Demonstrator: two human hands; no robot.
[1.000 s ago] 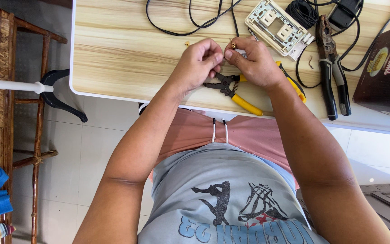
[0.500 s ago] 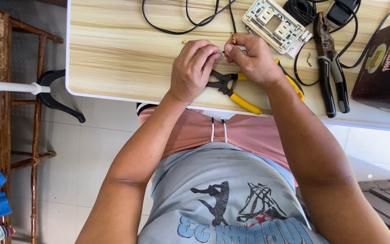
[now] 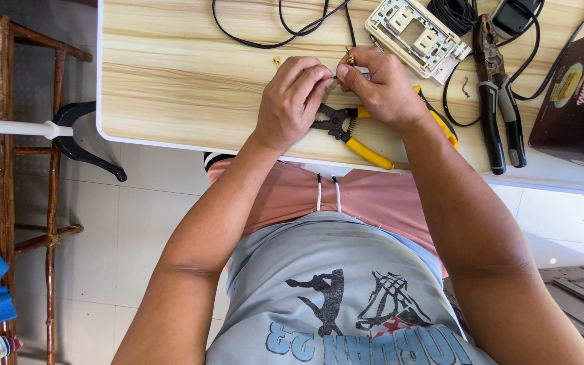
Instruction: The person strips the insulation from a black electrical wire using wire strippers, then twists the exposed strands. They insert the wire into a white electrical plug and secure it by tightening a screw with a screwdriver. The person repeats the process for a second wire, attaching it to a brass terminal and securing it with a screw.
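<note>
My left hand (image 3: 292,101) and right hand (image 3: 383,88) pinch a thin wire end (image 3: 334,81) together, fingers closed; yellow pliers (image 3: 366,138) lie at 6 o'clock (idle), white socket (image 3: 417,34) at 1 o'clock, not yet wired.

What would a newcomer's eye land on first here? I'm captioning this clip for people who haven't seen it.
First the two hands, left hand and right hand, meeting fingertip to fingertip over the wooden table, pinching something too small to identify. Just beneath them lie yellow-handled pliers. Farther right sit a white outlet plate and black-handled pliers.
</note>
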